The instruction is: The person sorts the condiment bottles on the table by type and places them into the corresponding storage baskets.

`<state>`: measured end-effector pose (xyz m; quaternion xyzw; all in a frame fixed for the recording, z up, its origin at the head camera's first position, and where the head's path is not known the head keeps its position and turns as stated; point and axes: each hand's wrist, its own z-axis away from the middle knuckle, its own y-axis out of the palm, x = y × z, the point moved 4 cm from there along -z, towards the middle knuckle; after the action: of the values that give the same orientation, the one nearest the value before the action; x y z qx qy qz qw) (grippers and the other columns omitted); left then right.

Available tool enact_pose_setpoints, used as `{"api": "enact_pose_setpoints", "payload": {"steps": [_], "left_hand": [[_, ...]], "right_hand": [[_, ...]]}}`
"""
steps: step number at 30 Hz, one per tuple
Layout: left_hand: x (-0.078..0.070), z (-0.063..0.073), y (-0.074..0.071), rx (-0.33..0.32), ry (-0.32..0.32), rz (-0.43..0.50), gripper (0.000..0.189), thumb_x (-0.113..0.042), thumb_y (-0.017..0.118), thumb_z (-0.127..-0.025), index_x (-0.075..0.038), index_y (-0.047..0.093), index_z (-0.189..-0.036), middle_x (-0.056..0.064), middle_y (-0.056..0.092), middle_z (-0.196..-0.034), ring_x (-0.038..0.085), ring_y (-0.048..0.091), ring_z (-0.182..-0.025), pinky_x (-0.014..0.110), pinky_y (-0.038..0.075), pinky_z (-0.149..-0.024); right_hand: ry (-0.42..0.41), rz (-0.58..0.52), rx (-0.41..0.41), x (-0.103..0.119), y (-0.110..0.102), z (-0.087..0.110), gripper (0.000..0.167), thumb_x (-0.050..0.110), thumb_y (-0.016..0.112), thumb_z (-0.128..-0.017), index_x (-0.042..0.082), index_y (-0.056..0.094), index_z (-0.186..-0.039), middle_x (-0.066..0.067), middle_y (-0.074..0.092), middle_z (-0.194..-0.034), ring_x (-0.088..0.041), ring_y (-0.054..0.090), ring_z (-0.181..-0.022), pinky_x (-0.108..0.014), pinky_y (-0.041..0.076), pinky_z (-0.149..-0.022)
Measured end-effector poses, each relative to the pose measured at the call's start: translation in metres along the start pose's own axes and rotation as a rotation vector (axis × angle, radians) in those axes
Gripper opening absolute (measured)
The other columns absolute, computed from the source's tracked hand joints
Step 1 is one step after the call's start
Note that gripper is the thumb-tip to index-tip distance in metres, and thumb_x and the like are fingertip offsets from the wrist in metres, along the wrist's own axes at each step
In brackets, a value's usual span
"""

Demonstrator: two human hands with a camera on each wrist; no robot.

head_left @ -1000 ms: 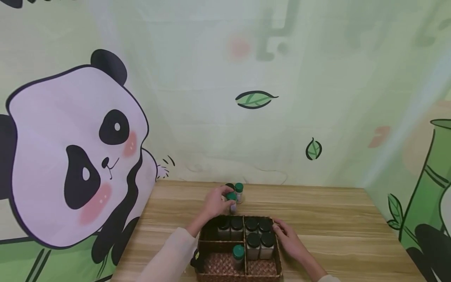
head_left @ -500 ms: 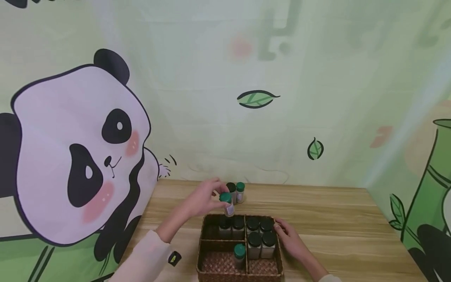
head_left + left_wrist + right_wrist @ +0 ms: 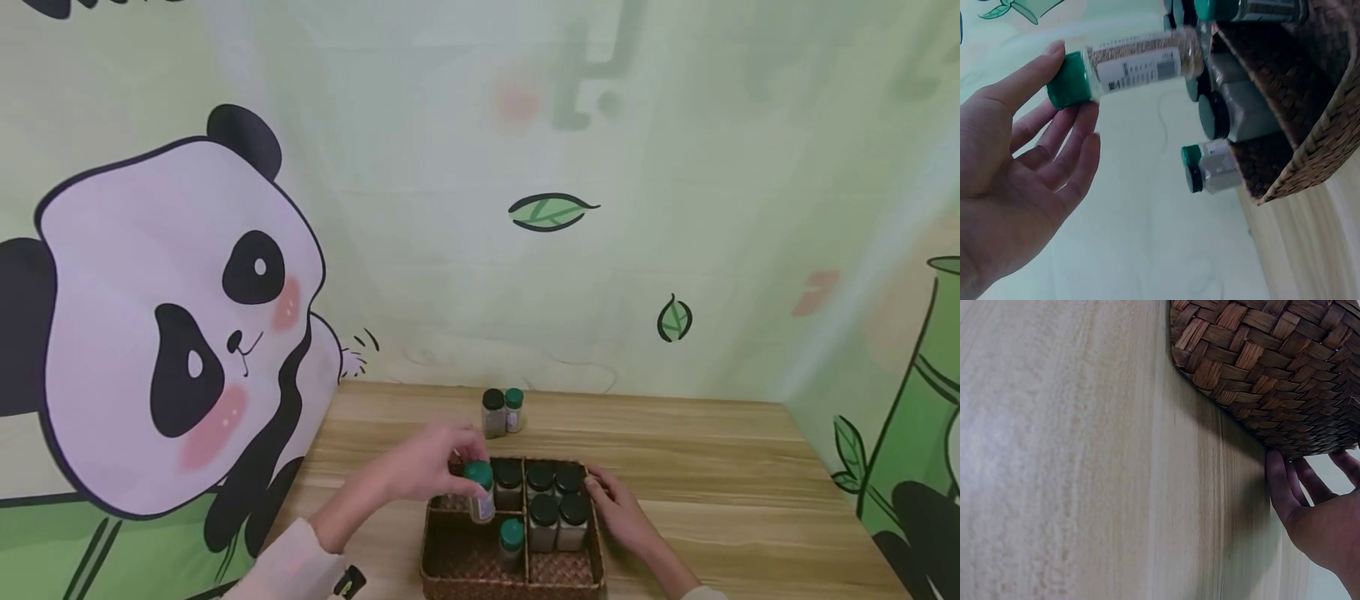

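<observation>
My left hand (image 3: 435, 462) pinches a spice jar (image 3: 483, 503) by its green cap, thumb on one side and fingertips on the other. In the left wrist view this clear jar (image 3: 1141, 65) shows a white label with a barcode and grainy brown contents. It hangs over the left half of a woven divided basket (image 3: 517, 588). A second green-capped jar (image 3: 512, 535) stands in the front left compartment. Several black-capped jars (image 3: 543, 521) fill parts of the back and right compartments. The fingers of my right hand (image 3: 618, 510) touch the basket's right wall near its back corner.
Behind the basket, a black-capped jar (image 3: 493, 419) and another green-capped jar (image 3: 514, 410) stand side by side on the wooden table (image 3: 697, 467). A panda-printed backdrop (image 3: 420, 250) rises at the table's far edge.
My left hand has lifted the green-capped jar away from the two at the back and brought it toward me, over the basket. My right hand has stayed at the basket's side.
</observation>
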<state>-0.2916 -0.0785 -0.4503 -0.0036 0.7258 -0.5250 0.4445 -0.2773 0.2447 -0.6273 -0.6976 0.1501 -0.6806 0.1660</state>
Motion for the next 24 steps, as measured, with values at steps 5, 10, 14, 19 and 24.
{"api": "enact_pose_setpoints", "payload": {"steps": [5,10,14,19,24], "left_hand": [[0.002,0.003,0.02,0.044,0.006,0.023,0.028,-0.029,0.088,-0.09,-0.019,0.072,-0.111,-0.013,0.065,-0.101,0.004,0.063,-0.088,0.022,0.056,-0.079],[0.014,0.004,0.043,0.096,-0.031,0.013,0.029,-0.027,0.087,-0.091,-0.018,0.071,-0.114,-0.012,0.062,-0.102,0.003,0.06,-0.084,0.022,0.054,-0.075],[0.024,0.004,0.061,0.137,-0.069,0.009,0.029,-0.024,0.087,-0.092,-0.017,0.069,-0.114,-0.013,0.061,-0.105,0.001,0.06,-0.089,0.023,0.054,-0.08],[0.03,0.004,0.077,0.146,-0.095,-0.071,0.029,-0.028,0.087,-0.091,-0.021,0.07,-0.114,-0.013,0.059,-0.107,0.0,0.058,-0.091,0.024,0.054,-0.081],[0.037,0.004,0.089,0.155,-0.105,-0.132,0.031,-0.033,0.086,-0.092,-0.023,0.07,-0.117,-0.012,0.061,-0.115,0.002,0.061,-0.097,0.025,0.055,-0.081]], "right_hand": [[-0.002,0.002,-0.005,0.001,-0.001,-0.001,0.046,0.025,0.053,-0.113,-0.005,0.056,-0.148,-0.025,0.06,-0.146,-0.04,0.056,-0.136,-0.057,0.042,-0.114],[-0.007,0.011,-0.007,0.0,-0.001,-0.002,0.045,0.025,0.053,-0.113,-0.003,0.057,-0.148,-0.024,0.061,-0.145,-0.038,0.058,-0.135,-0.055,0.044,-0.112],[-0.008,0.006,-0.003,0.0,-0.002,-0.002,0.046,0.026,0.052,-0.113,-0.004,0.056,-0.149,-0.025,0.059,-0.147,-0.039,0.055,-0.137,-0.055,0.043,-0.113],[-0.009,0.01,-0.006,-0.001,-0.001,-0.002,0.044,0.024,0.053,-0.113,-0.003,0.057,-0.148,-0.023,0.062,-0.145,-0.036,0.057,-0.134,-0.052,0.045,-0.111],[-0.009,0.011,-0.005,0.001,0.0,-0.001,0.043,0.024,0.053,-0.113,-0.003,0.058,-0.147,-0.021,0.063,-0.143,-0.035,0.059,-0.133,-0.051,0.045,-0.111]]}}
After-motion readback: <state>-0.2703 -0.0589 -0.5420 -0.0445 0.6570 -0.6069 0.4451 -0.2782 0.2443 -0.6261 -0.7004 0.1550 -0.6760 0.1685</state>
